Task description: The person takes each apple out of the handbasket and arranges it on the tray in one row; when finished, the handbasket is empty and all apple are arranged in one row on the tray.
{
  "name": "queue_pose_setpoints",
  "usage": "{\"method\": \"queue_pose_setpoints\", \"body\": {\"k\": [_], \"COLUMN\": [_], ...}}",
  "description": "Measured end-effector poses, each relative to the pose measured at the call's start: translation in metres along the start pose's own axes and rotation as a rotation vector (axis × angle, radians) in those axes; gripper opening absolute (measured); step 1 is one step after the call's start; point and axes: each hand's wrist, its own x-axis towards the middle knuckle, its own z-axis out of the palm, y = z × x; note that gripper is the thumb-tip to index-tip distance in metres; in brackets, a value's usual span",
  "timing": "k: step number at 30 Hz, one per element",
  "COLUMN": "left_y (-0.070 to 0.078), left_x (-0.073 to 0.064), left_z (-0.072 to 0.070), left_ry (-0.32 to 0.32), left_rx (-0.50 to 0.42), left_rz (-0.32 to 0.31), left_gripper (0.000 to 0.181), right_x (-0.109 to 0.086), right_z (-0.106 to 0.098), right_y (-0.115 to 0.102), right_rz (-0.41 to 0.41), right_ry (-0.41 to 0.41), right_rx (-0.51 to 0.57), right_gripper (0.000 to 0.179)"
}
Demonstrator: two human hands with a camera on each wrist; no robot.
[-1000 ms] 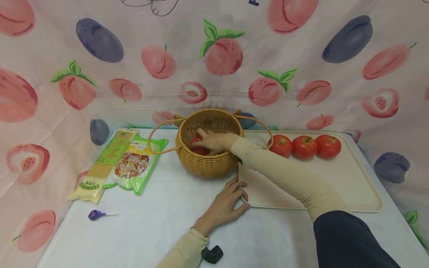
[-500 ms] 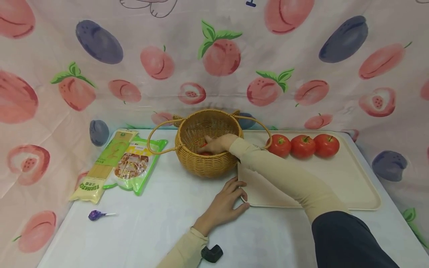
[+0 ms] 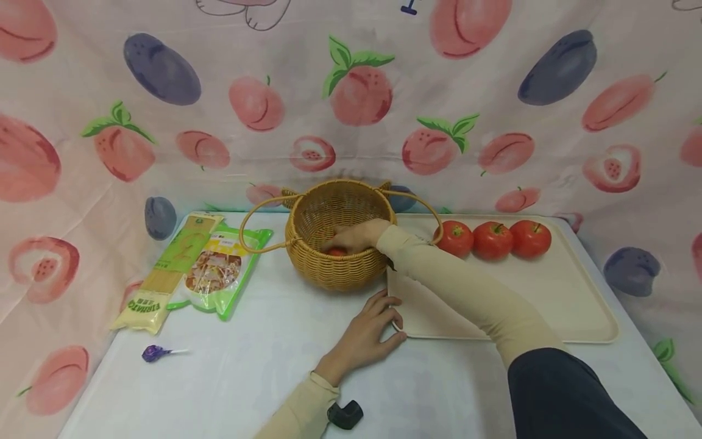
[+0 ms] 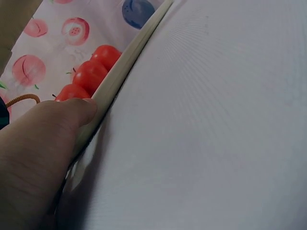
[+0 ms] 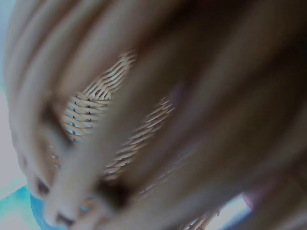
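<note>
My right hand [image 3: 359, 236] reaches down inside the round wicker basket [image 3: 337, 272], its fingers around a red tomato [image 3: 337, 251]. Most of that tomato and the fingertips are hidden behind the rim and the hand. Blurred wicker weave [image 5: 86, 115] fills much of the right wrist view. My left hand [image 3: 368, 334] grips the near left corner of the beige tray [image 3: 526, 305], fingers at its left edge and thumb [image 4: 86, 109] on its front rim. Towards the tray's back edge, three tomatoes [image 3: 492, 241] sit in a row.
Left of the basket lie a long pack of noodles [image 3: 164, 274] and a green-edged food bag [image 3: 216, 271]. A purple lollipop [image 3: 156, 353] lies nearer the front left. Two looped handles [image 3: 249, 222] spread from the basket's sides. A fruit-printed cloth [image 3: 351, 146] hangs behind the table.
My right hand has sunk deeper into the basket with the tomato, which now shows less. My left hand stays at the tray corner. The whole view shifts slightly.
</note>
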Motion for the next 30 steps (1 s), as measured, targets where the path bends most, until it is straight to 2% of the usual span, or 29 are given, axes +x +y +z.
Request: {"method": "queue_pose_setpoints", "body": {"k": [6,16,30], "left_y": [0.001,0.001,0.001], "left_x": [0.000,0.000,0.000], "left_z": [-0.002,0.000,0.002], "left_ry": [0.000,0.007,0.032], "left_rx": [-0.005,0.002,-0.007], "left_rz": [0.002,0.003,0.008], "left_gripper": [0.016,0.017,0.016], "right_x": [-0.002,-0.005,-0.041], "right_z": [-0.001,-0.002,-0.014], "right_y": [-0.002,-0.002,0.001], "right_rz": [-0.029,-0.034,-0.037], "right_ry": [0.050,0.147,0.376], "right_rx": [-0.003,-0.015,0.093], "right_gripper": [0.049,0.047,0.051]}}
